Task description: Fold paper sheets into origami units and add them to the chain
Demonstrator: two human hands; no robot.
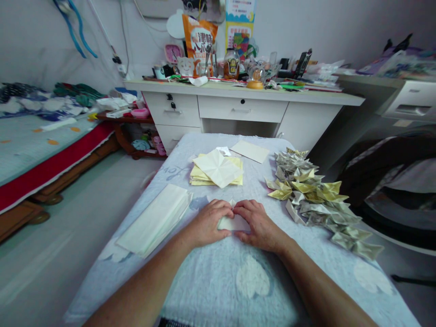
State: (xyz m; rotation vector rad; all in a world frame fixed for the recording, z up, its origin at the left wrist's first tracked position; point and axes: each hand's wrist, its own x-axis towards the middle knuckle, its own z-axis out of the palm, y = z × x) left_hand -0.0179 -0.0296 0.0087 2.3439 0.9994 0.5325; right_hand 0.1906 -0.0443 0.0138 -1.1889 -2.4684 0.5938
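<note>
A small piece of pale folded paper (234, 223) lies on the cloth-covered table, between my two hands. My left hand (211, 221) grips its left side, fingers curled over the top and thumb at the near edge. On the opposite side my right hand (257, 223) holds it the same way, and the fingertips of both hands nearly meet at the far edge. Beyond them, a creased white square sheet (218, 168) rests on a stack of yellow paper (197, 177). To the left sits a long stack of white paper (155, 220).
Many folded paper pieces (316, 200), silver-grey and yellow, are heaped along the table's right side. A flat cream sheet (250, 151) lies at the far end. Behind stands a cluttered white desk (238, 109); a bed (44, 145) is left, a washing machine (408, 104) right.
</note>
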